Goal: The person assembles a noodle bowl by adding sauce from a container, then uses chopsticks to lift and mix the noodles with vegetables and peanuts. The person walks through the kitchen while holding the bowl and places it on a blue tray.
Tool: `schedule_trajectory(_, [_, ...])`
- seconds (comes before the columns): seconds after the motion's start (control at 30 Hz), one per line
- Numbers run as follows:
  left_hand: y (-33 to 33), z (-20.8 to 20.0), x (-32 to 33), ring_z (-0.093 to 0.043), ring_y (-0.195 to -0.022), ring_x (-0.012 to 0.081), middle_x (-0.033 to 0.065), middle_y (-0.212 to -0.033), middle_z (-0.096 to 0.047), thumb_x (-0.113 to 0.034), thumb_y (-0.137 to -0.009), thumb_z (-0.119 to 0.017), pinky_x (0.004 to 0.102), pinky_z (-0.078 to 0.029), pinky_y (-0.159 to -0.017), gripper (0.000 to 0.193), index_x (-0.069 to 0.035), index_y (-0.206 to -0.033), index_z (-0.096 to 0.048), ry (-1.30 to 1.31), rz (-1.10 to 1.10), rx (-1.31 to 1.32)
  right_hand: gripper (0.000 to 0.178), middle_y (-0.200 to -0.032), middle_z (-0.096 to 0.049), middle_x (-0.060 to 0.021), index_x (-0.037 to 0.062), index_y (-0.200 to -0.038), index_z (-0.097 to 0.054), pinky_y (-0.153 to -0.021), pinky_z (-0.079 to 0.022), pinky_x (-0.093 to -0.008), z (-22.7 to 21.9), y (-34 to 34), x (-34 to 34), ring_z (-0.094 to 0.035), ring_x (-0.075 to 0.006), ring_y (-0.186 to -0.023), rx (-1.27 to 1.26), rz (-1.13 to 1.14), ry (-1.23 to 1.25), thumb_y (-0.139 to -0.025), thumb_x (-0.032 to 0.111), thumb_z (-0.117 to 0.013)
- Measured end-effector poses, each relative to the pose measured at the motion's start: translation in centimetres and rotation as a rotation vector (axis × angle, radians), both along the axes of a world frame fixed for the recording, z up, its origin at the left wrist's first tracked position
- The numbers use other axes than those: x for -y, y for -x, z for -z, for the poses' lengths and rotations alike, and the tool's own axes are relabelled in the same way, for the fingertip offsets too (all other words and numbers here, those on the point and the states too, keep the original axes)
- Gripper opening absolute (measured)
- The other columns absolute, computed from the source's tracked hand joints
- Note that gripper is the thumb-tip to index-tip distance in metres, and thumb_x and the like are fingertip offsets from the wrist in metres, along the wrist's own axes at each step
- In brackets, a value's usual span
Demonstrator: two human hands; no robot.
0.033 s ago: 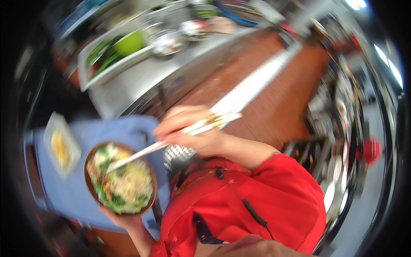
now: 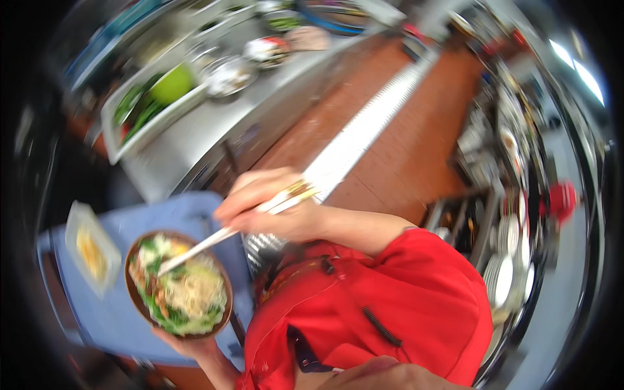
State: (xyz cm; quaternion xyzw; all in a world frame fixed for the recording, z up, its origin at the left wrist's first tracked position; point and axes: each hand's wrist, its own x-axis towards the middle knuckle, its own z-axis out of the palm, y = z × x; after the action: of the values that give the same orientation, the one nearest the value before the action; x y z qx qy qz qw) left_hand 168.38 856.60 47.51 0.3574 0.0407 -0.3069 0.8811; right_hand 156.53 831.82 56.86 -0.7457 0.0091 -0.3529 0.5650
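A brown-rimmed bowl (image 2: 229,286) of noodles, leafy greens, an egg-like piece and small brown bits is held over a blue cart top. My left hand (image 2: 195,346) supports it from below at its near edge, with most of the fingers hidden beneath it. My right hand (image 2: 266,205) is closed around a pair of pale chopsticks (image 2: 214,239) with gold-coloured upper ends. Their tips touch the food near the bowl's middle.
The blue cart top (image 2: 123,325) also carries a clear plastic tub (image 2: 93,250) with yellowish food. Beyond it, a steel counter (image 2: 175,143) bears a white bin (image 2: 112,156) with greens and a green bowl (image 2: 173,84). Stacked plates (image 2: 499,279) stand on the right.
The whole view has shifted slightly, so most of the surroundings sit further left. Both hands keep their holds, and the chopstick tips stay in the food.
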Motion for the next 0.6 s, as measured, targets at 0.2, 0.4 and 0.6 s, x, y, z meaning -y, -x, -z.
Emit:
schedule_trajectory(0.2, [3.1,-4.8,7.6,-0.036,-0.122,0.0286,0.0122,-0.136,-0.031,-0.050,-0.091,-0.027,0.0423,-0.031,-0.101,0.062,-0.006,-0.135,-0.024,-0.130,0.141,0.124,0.014,-0.079,-0.064,-0.0098,0.0017,-0.087,-0.066,-0.059,-0.048,-0.0260,-3.3,8.6,2.8,-0.060,-0.0164,-0.069,0.169,0.226,0.100,-0.073,0.005,-0.066])
schedule_trajectory(0.4, [10.3,-6.4,14.3,-0.034,-0.123,0.0293,0.0117,-0.137,-0.031,-0.054,-0.089,-0.027,0.0423,-0.031,-0.101,0.066,-0.007,-0.136,-0.023,0.023,0.539,0.181,0.017,-0.078,-0.063,-0.0090,0.0022,-0.090,-0.065,-0.060,-0.047,-0.0263,-4.7,22.1,4.3,-0.060,-0.0175,-0.071,0.257,0.427,0.252,-0.075,0.007,-0.067])
schedule_trajectory(0.6, [20.5,-7.1,20.6,-0.038,-0.120,0.0272,0.0096,-0.134,-0.036,-0.054,-0.088,-0.031,0.0406,-0.033,-0.099,0.065,-0.008,-0.134,-0.029,0.014,0.691,0.103,0.015,-0.074,-0.064,-0.0147,-0.0027,-0.085,-0.066,-0.058,-0.050,-0.0276,-5.5,34.9,4.5,-0.062,-0.0211,-0.067,0.286,0.718,0.201,-0.070,-0.003,-0.067])
